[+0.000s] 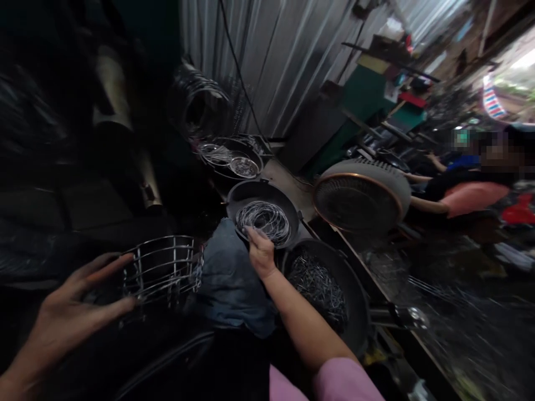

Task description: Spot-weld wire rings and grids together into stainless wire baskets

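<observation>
My left hand [79, 303] grips a small metal wire basket [165, 264] by its near side, thumb below and fingers above. The basket lies tilted on its side, over my lap. My right hand [262, 250] reaches into a dark round pan [288, 209] holding a loose pile of thin wire rings [267, 217]. Its fingers are pinched together at the near edge of the rings and seem to hold some; how many I cannot tell. Beside my right forearm, a second dark pan [359, 295] holds many short cut wire pieces [320, 287].
A round grey fan [359, 197] stands right of the pans. Farther back are another pan with wire parts [244, 166] and a large wire coil [204, 100] by the corrugated metal wall [267, 61]. Dark machinery [111, 94] looms at left. A person in an orange sleeve [474, 197] sits at right.
</observation>
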Action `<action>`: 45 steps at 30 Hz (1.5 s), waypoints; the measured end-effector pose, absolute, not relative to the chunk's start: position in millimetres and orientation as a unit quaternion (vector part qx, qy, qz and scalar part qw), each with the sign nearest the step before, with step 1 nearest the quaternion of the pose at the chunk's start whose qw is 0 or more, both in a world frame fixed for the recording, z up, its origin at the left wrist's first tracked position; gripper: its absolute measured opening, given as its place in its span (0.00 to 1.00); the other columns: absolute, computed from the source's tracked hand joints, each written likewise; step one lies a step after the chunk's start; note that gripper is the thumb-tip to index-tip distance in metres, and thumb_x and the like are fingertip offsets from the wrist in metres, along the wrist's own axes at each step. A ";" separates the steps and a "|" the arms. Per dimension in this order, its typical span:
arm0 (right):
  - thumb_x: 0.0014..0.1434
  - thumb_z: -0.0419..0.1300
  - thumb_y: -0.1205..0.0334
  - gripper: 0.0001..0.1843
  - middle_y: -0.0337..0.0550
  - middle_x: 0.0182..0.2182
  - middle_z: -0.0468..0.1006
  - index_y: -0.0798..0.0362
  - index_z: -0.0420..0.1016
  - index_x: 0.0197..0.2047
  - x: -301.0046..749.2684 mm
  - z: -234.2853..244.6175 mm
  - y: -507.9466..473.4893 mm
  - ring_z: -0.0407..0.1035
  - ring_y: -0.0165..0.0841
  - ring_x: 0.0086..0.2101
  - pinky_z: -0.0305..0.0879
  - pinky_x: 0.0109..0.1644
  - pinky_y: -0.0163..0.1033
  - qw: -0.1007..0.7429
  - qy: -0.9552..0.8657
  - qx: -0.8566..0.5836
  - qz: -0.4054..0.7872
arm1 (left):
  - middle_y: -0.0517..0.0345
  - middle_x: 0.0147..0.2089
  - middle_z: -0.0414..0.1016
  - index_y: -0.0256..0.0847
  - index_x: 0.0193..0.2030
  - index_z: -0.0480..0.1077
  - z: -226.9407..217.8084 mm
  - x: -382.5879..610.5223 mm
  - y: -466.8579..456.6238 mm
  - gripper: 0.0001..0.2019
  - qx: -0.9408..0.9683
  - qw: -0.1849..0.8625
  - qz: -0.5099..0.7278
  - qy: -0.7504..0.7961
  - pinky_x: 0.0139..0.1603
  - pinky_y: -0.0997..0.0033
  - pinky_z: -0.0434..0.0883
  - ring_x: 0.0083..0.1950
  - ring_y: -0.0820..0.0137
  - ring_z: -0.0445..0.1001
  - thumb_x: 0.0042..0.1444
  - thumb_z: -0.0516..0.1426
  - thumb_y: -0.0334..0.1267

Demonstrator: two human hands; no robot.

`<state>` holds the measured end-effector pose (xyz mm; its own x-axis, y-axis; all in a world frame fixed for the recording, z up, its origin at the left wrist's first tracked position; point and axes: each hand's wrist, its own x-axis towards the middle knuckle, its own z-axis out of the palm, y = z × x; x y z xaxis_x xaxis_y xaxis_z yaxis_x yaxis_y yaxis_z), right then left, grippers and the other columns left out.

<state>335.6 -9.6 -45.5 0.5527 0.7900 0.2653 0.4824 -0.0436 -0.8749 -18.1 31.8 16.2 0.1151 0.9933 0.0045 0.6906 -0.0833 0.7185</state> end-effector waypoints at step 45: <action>0.62 0.53 0.72 0.14 0.44 0.32 0.80 0.56 0.79 0.44 225.0 39.6 65.2 0.72 0.34 0.31 0.67 0.39 0.41 0.282 -0.882 -0.373 0.063 | 0.49 0.62 0.67 0.50 0.56 0.73 37.3 11.1 80.1 0.34 0.743 0.209 0.332 0.543 0.60 0.44 0.63 0.64 0.51 0.61 0.35 0.67 0.39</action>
<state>225.0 65.2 39.6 -0.5624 0.6933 0.4506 0.6221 0.7137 -0.3218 11.1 80.1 37.3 0.1906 0.9450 0.2657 0.6671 -0.3233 0.6711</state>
